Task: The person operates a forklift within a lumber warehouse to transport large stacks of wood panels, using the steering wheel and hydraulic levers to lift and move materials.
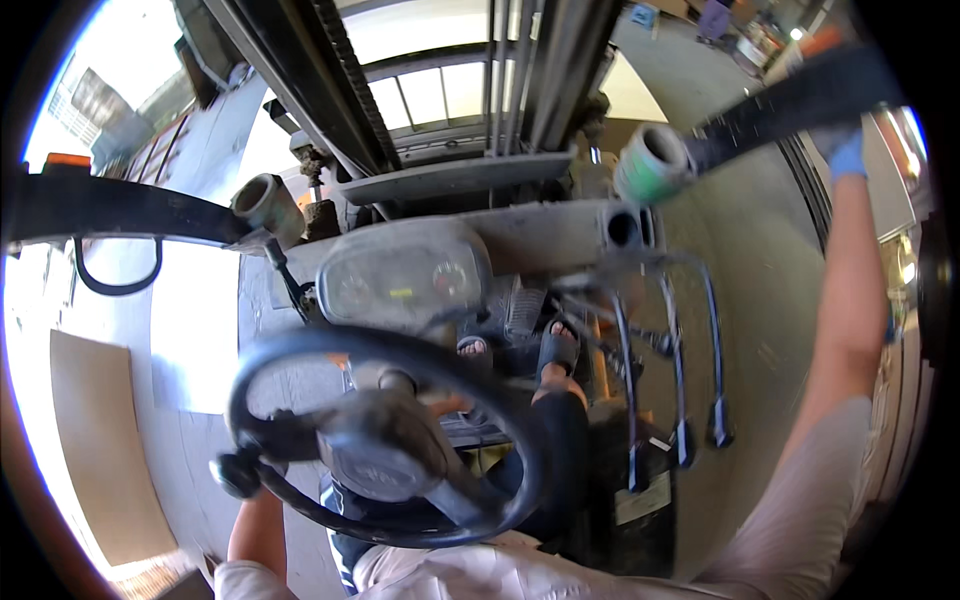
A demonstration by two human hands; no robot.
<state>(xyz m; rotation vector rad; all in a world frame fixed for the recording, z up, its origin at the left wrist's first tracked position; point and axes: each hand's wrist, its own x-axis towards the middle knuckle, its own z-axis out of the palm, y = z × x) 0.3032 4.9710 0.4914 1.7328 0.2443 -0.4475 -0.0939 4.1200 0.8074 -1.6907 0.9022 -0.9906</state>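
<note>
I sit at the controls of a forklift. A black steering wheel [535, 440] with a round spinner knob [237, 475] is in front of me. My left forearm rises to the wheel's left side beside the knob; the rim and knob hide that hand and its fingers. My right arm stretches far up to the right. My right hand [846, 152], in a blue glove with a greyish palm, is at the black guard pillar [790, 105] and appears to hold it; the pillar hides most of its fingers.
Behind the wheel is a dashboard [405, 280]. Several control levers [675, 380] stand right of it. Ahead rises the lift mast [340, 80], with pale sheets beyond. Cup-like tubes [650, 165] sit by the pillars. A brown board [105, 440] stands at left. My sandalled feet [558, 345] are near the pedals.
</note>
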